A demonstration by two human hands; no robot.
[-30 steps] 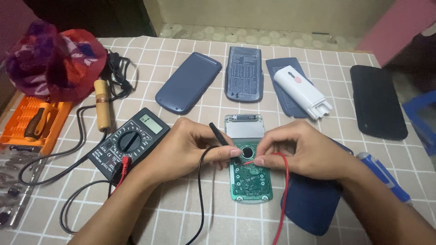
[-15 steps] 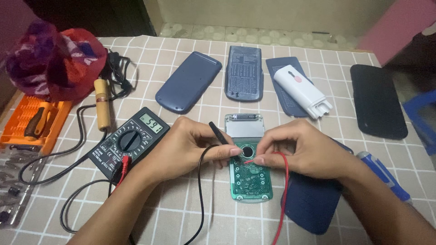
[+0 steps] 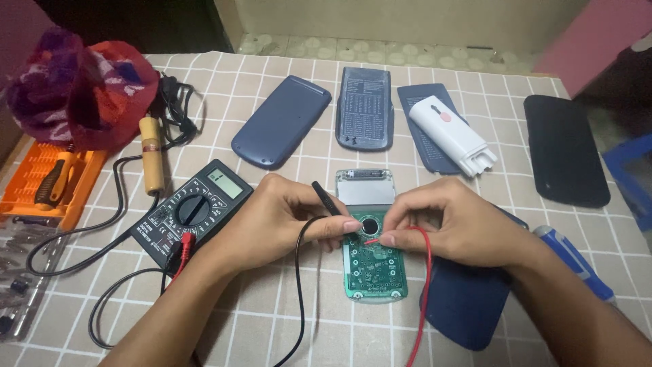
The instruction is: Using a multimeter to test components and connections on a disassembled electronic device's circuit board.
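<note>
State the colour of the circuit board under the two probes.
Green, clearest in the head view: the circuit board.

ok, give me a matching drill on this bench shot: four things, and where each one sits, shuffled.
Things:
1. multimeter
2. green circuit board
3. black probe
4. red probe

Places:
A. pinched in the right hand
B. on the cloth under both hands
C. pinched in the left hand
D. left of the hands, beside the wooden-handled soldering iron

Pairs: 1-D, 2-B, 3-C, 4-A
</note>
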